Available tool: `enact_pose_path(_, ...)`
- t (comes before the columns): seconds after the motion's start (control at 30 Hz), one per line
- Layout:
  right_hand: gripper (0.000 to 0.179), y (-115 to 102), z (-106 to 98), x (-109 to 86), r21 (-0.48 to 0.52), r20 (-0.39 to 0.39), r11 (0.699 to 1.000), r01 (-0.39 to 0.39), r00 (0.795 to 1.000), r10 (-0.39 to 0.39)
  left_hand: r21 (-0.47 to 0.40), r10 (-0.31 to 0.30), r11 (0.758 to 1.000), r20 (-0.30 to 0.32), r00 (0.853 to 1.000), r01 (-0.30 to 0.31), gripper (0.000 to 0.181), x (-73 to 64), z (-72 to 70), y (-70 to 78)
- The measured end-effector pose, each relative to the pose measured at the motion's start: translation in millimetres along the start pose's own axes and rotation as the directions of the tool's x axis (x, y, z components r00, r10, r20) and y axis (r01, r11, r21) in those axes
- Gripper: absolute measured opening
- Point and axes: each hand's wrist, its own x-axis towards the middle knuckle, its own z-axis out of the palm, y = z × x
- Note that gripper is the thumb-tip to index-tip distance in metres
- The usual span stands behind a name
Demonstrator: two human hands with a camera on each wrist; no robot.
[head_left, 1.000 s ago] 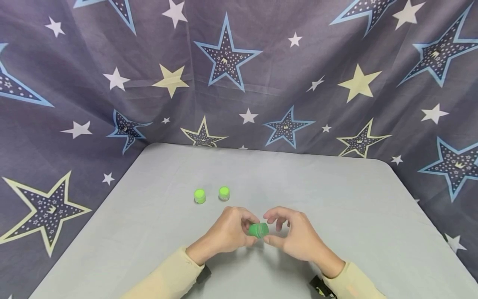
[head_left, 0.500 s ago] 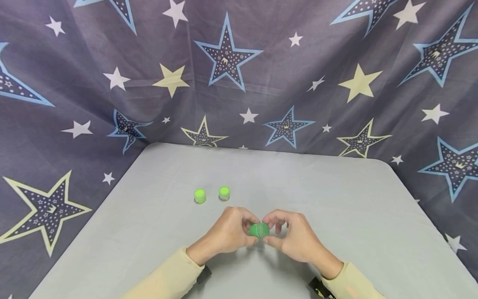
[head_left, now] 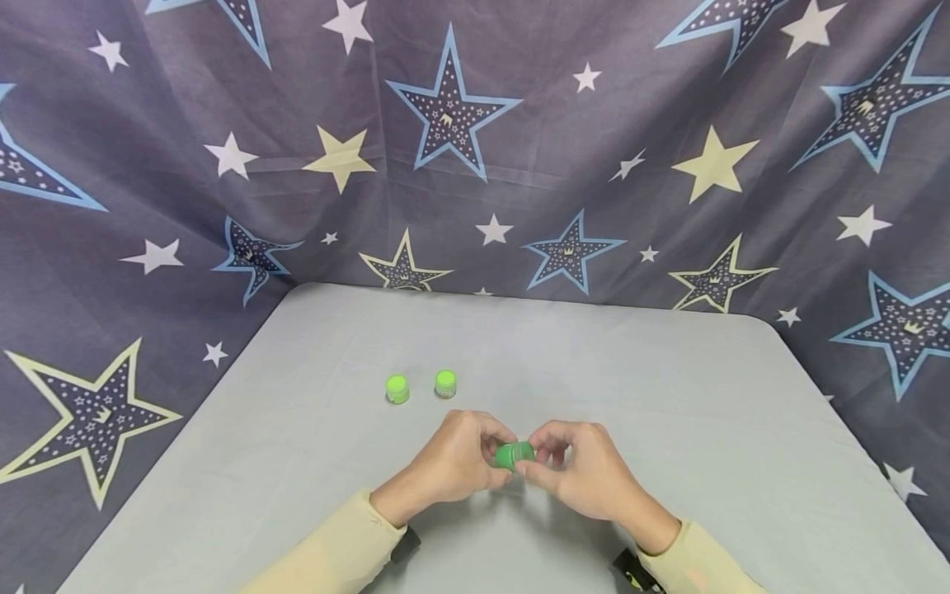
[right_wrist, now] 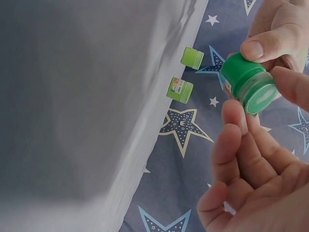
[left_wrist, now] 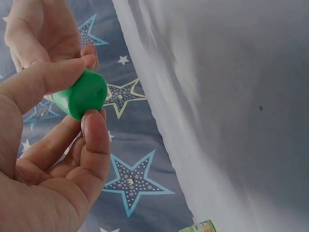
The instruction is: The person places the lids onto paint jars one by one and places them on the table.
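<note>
A small green paint jar is held on its side just above the table, between both hands. My left hand grips its body, thumb and fingertips round the base end, as the left wrist view shows with the jar's green bottom. On the other end sits a clear lid, turned toward my right hand. The right thumb and fingertips pinch the lid from two sides. In the right wrist view the jar's green body shows beside the left thumb.
Two lime-green jars, a left one and a right one, stand upright beyond the left hand on the grey-covered table. A dark cloth with printed stars hangs behind and along the sides.
My right hand has closed in from beside the jar, its thumb and fingertips now on the lid. The left hand and the two lime-green jars have stayed in place.
</note>
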Motion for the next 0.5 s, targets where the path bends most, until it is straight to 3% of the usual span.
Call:
enact_pose_path(0.27, 0.013, 0.4, 1.9, -0.6, -0.032, -0.019, 0.999, 0.004, 1.0, -0.005, -0.011, -0.01, 1.0, 0.006, 1.0, 0.01, 0.025, -0.2, 0.3, 0.8)
enact_pose_path(0.5, 0.034, 1.9, 2.2, -1.3, -0.06, -0.008, 0.998, -0.029, 1.0, 0.029, 0.005, -0.012, 1.0, 0.006, 1.0, 0.012, 0.027, 0.4, 0.5, 1.4)
